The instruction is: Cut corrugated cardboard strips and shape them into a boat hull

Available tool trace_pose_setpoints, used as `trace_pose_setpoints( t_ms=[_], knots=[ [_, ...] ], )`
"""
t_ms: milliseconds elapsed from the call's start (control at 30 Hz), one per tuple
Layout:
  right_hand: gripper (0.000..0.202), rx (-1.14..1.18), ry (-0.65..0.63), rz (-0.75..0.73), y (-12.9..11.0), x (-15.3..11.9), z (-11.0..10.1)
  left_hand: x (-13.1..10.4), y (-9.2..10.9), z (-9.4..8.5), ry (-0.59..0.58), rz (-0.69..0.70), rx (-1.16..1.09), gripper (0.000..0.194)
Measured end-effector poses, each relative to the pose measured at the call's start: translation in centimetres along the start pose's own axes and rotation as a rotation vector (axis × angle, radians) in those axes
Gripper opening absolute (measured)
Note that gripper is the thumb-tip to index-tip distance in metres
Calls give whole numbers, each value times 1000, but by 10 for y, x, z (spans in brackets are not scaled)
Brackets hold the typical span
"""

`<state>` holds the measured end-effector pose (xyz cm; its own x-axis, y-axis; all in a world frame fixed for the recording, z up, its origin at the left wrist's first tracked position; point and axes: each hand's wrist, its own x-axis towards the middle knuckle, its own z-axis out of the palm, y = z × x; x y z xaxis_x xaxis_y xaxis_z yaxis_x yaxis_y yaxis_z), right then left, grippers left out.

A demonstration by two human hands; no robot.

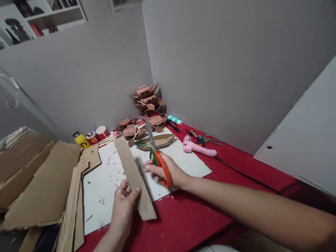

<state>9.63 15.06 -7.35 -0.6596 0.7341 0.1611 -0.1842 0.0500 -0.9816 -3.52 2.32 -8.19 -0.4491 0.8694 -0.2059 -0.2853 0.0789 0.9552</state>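
Observation:
My left hand (124, 203) pinches a long strip of corrugated cardboard (133, 171) near its lower end, thumb on the ridged face. The strip leans away over a white sheet (98, 196). In my right hand (168, 169) is a pair of scissors (154, 141) with orange and green handles, blades pointing up and away. The scissors are to the right of the strip and apart from it. Just behind them a boat-shaped cardboard hull (160, 141) rests on the sheet.
Several finished model boats (148, 99) are stacked in the corner. A pink glue gun (199, 148) with a black cord lies right, by pliers (210, 140). Paper cups (102, 132) and a yellow bottle (81, 140) stand back left. Cardboard sheets (47, 182) pile at the left. The tabletop (189, 217) is red.

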Motion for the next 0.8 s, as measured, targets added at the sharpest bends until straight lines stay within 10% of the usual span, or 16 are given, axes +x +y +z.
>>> trace_pose_setpoints(
  t_ms=[400,600,800],
  knots=[
    [31,385,-87,-31,-2,1,-14,-18,-11,21,-343,63,347,28],
    [34,221,125,-38,-1,10,-28,25,35,9,79,281,1141,53],
    [41,108,60,55,7,11,-23,120,61,2,323,153,1467,48]
  ],
)
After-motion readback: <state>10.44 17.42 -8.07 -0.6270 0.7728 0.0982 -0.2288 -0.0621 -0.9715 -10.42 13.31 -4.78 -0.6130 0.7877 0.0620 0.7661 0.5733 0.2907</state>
